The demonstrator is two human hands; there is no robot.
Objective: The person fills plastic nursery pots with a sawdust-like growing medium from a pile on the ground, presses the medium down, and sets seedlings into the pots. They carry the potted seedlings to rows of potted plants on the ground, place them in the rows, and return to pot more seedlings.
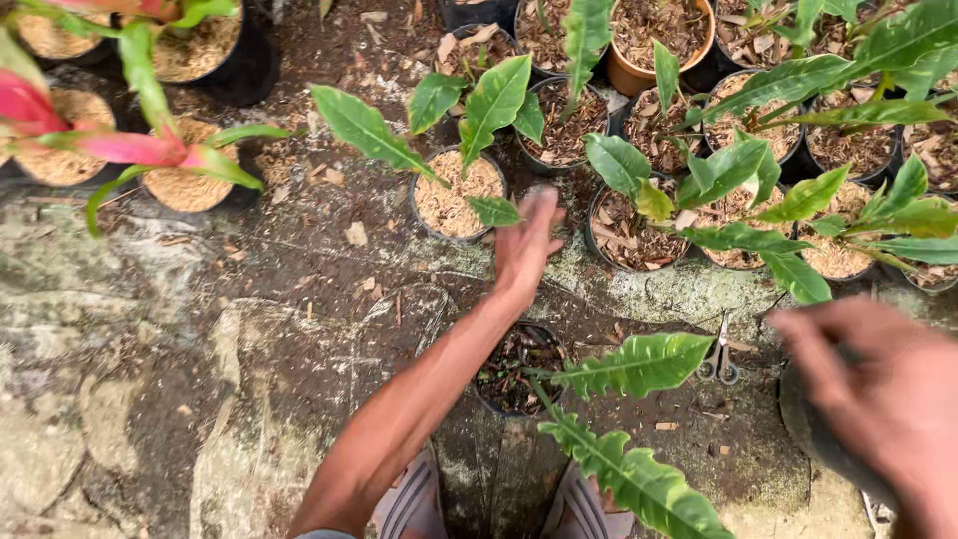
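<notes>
My left hand [529,240] reaches forward with its fingers apart and holds nothing. It hovers just right of a small black pot filled with pale husk [454,200] that carries a green-leaved plant [489,100]. My right hand [878,389] is blurred at the right edge and lies over a black pot [813,439]. Whether it grips that pot is unclear. Below my left forearm stands a black pot of dark soil [514,369], beside a plant with long wavy-edged leaves [639,364].
Small scissors [718,361] lie on the stone ground [200,379]. Several potted green plants [738,215] crowd the back and right. Pots with red-and-green leaves [150,150] stand at the back left. My sandalled feet [409,509] show at the bottom.
</notes>
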